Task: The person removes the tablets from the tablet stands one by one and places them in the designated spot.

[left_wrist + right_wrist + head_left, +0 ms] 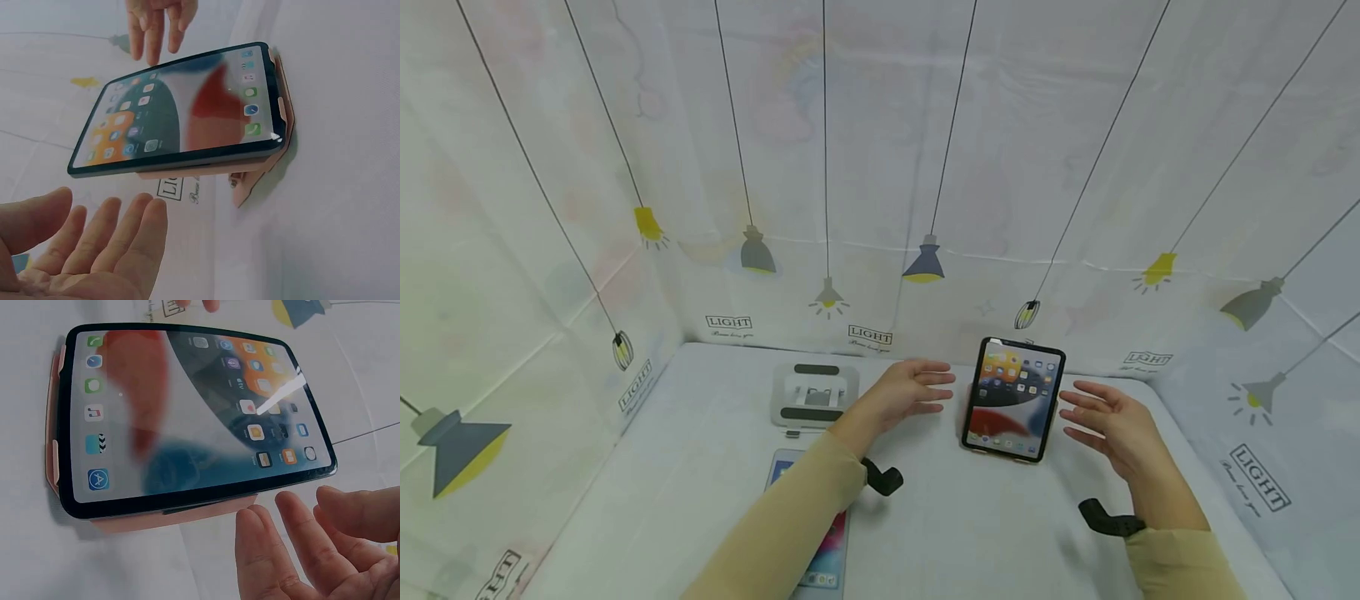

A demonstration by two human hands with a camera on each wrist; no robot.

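Observation:
A black-framed tablet [1013, 400] with a lit screen of app icons leans upright on a pink stand [284, 100], its lower edge caught by the stand's small lips. My left hand [904, 392] is held to the tablet's left with fingers extended, a short gap from its edge. On the other side my right hand [1112, 425] has its fingers spread loosely, tips close beside the tablet's right edge. Both palms face the tablet and neither holds anything. In the right wrist view the right fingertips [287, 503] lie just off the tablet's long edge.
A grey-white folding stand [815, 396] with dark pads lies at the back left. A small cable plug [792, 433] sits in front of it. Partly under my left forearm is a white-framed tablet [827, 575]. A printed curtain [880, 167] borders the table behind.

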